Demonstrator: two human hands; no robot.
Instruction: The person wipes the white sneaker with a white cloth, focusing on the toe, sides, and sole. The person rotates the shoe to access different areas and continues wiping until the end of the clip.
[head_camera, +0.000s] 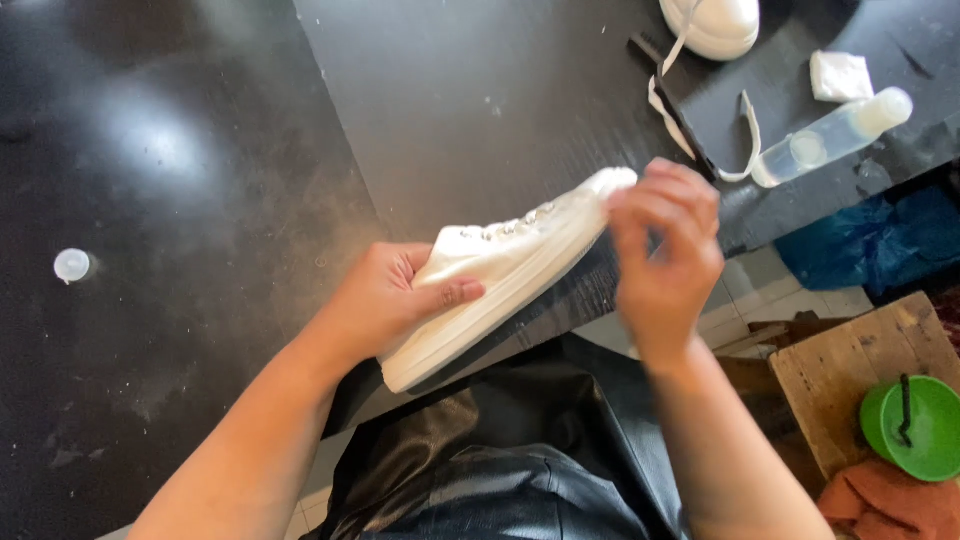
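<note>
1. The left hand (385, 300) comes in from the lower left, palm cupping the heel end of a white sneaker (500, 275) — thumb laid along its side, fingers clamped around the back.
2. The right hand (665, 250) stands upright at the toe, fingers bunched together on the tip; it is blurred, so the exact pinch is hard to tell.
3. The sneaker is tilted, toe up, over the near edge of the black table (480, 100).
4. Two sneakers in all — the second sneaker (715, 25) sits at the far edge.
5. One clear bottle (835, 135) lies near the right edge, one white lace (700, 150) beside it.
</note>
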